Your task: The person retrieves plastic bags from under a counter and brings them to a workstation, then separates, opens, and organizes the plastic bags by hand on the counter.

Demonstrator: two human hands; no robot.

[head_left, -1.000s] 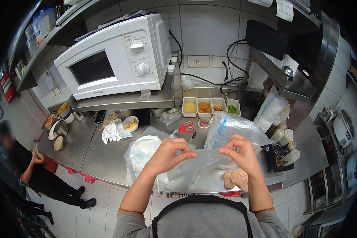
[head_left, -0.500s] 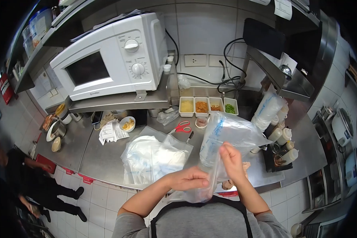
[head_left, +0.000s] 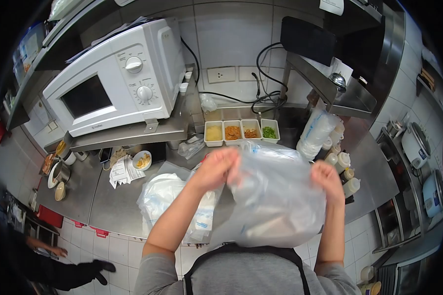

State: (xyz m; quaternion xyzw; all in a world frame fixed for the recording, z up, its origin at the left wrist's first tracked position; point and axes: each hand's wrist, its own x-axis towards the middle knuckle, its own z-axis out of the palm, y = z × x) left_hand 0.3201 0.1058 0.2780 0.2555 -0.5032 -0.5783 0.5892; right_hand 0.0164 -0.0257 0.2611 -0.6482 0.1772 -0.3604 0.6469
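The left hand [head_left: 219,168], slightly blurred, is curling closed and pinching one upper edge of a translucent plastic bag [head_left: 283,201]; the right hand [head_left: 328,181] is closing into a loose fist and gripping the opposite upper edge; the bag is hanging spread between them, in front of the person's torso and over the counter's near edge; behind it a blue-printed plastic package [head_left: 273,149] is showing in part; to the left a stack of white bags [head_left: 165,195] is lying on the steel counter [head_left: 110,209], with receipts [head_left: 124,172] and a small white bowl [head_left: 142,161] resting beyond; four white containers [head_left: 214,132] are standing in a row toward the wall; squeeze bottles [head_left: 343,161] are clustering at the right; a microwave [head_left: 118,81] is sitting on a shelf at the upper left; a co-worker's hand [head_left: 59,251] is showing at the lower left.
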